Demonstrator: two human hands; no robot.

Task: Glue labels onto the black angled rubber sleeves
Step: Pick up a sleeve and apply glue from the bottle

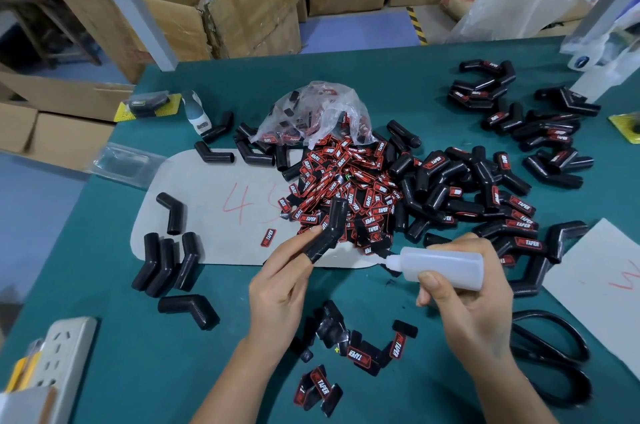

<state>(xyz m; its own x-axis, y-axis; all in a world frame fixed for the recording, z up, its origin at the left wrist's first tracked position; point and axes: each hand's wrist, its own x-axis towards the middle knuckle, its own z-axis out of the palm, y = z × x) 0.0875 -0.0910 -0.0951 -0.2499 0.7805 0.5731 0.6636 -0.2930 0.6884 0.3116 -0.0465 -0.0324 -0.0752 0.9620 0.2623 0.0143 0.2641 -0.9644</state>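
My left hand (277, 279) wore a bare sleeve (327, 234) over one finger at frame centre; my right hand (465, 288) gripped the glue bottle (441, 267), nozzle beside it. Squeezing too hard risked glue running onto my finger or the surface (173, 371).

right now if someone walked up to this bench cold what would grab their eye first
Probably the big heap of red and black labels spilling from a clear plastic bag at the middle of the green table. Just in front of it, the left hand holds a black angled sleeve while the right hand grips a white squeeze bottle, nozzle aimed toward the sleeve. Labelled sleeves pile up to the right.
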